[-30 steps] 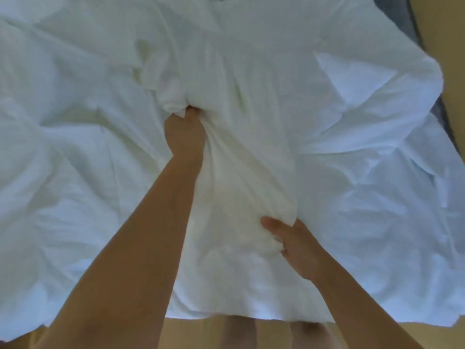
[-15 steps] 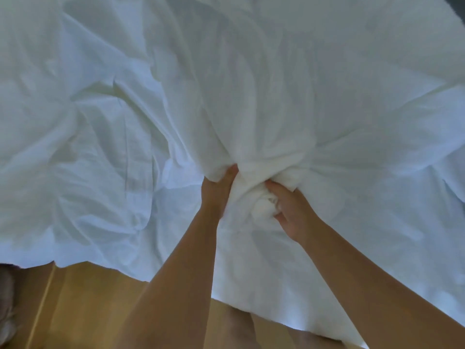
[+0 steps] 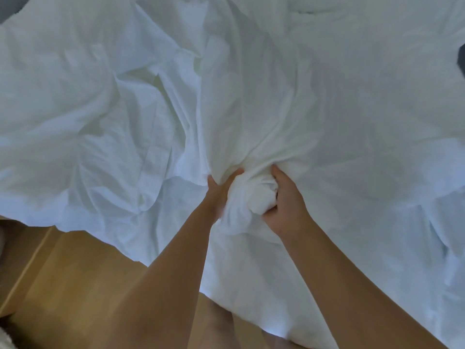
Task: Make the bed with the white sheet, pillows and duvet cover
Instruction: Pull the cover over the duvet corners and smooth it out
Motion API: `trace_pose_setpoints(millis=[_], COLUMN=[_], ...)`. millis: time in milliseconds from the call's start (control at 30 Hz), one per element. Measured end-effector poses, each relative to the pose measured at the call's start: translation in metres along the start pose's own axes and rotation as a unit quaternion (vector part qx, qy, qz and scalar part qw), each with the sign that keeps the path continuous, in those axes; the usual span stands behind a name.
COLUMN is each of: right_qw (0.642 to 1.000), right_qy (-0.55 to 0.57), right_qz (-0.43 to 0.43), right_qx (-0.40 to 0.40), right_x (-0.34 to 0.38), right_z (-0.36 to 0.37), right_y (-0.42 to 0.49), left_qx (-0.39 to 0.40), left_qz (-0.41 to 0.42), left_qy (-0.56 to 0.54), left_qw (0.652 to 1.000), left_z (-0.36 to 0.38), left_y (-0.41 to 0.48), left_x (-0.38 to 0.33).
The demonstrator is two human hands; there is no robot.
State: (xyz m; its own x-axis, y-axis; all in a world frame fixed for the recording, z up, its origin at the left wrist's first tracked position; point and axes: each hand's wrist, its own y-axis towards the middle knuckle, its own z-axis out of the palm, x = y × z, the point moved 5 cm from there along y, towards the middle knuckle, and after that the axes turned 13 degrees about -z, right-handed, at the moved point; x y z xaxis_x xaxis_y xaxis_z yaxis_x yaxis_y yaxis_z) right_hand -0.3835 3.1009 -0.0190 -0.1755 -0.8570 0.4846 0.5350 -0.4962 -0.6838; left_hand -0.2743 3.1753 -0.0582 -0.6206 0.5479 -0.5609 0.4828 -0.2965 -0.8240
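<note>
1. A white sheet (image 3: 327, 102) lies rumpled across the bed, filling most of the view; its near edge hangs over a wooden floor (image 3: 75, 273).
2. Near that edge a wad (image 3: 251, 197) of the sheet is bunched into a knot, with creases fanning away from it.
3. The left hand (image 3: 219, 195) grips the wad from its left side, fingers curled into the cloth.
4. The right hand (image 3: 284, 205) grips the wad from its right, thumb over the top and fingers wrapped under.
5. Both hands touch the wad, close together with only cloth between them.
6. Both forearms reach from the floor side up to the wad.
</note>
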Motion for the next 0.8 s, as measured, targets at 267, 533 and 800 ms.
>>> trace_pose_setpoints(millis=[267,533,800], right_qw=[0.968,0.903,0.884], right_qy=[-0.193,-0.318,-0.138], right_qz=[-0.099,-0.150,-0.152], right_qx=[-0.125,-0.245,-0.421], right_x=[0.019,0.009,0.082], right_z=[-0.059,-0.089,-0.206], right_y=[0.010,-0.005,0.028], left_qx=[0.041,-0.062,-0.209], left_qz=[-0.019,-0.103,0.414], left_qy=[0.033,0.116,0.464], left_qw=[0.998,0.986,0.755], left_z=[0.055,0.030,0.130], left_y=[0.030,-0.016,-0.085], left_x=[0.022,0.049,-0.065])
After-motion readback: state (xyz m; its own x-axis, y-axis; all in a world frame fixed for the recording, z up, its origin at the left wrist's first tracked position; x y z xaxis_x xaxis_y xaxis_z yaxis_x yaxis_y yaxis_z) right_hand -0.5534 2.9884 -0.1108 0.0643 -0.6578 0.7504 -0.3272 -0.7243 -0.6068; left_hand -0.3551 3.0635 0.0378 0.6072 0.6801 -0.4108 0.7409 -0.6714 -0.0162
